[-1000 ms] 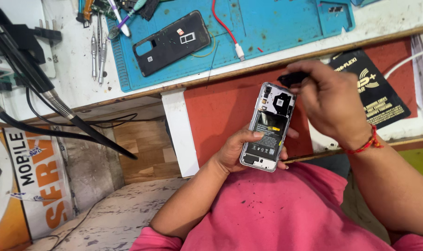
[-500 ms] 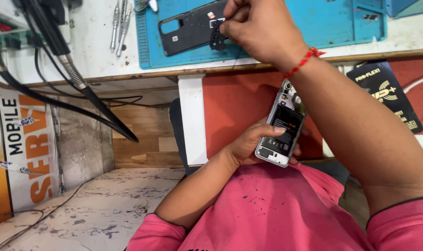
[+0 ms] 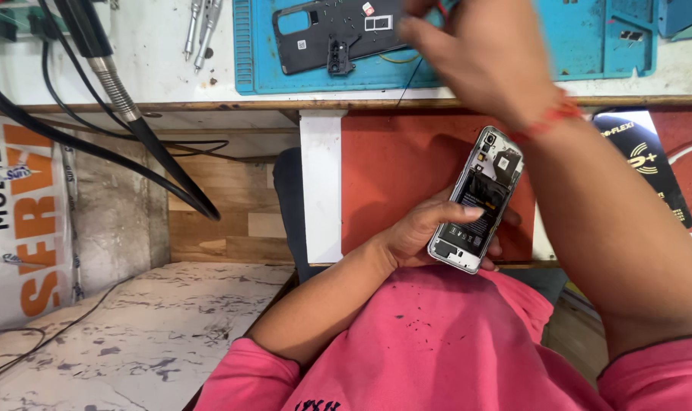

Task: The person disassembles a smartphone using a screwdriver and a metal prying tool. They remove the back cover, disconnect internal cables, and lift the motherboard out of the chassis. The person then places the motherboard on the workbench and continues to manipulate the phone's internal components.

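- Left hand cups the opened phone from below, fingers curled round its edges, w/ battery side up, held low in front of the pink shirt
- Right hand is up over the blue mat on the surface, blurred; can't tell if it pinches anything
- Black back cover lies on the mat, small dark part on it
- Judgement: best to keep the phone level & steady so nothing loose slides out, and to pick small bits w/ fingertips, slowly
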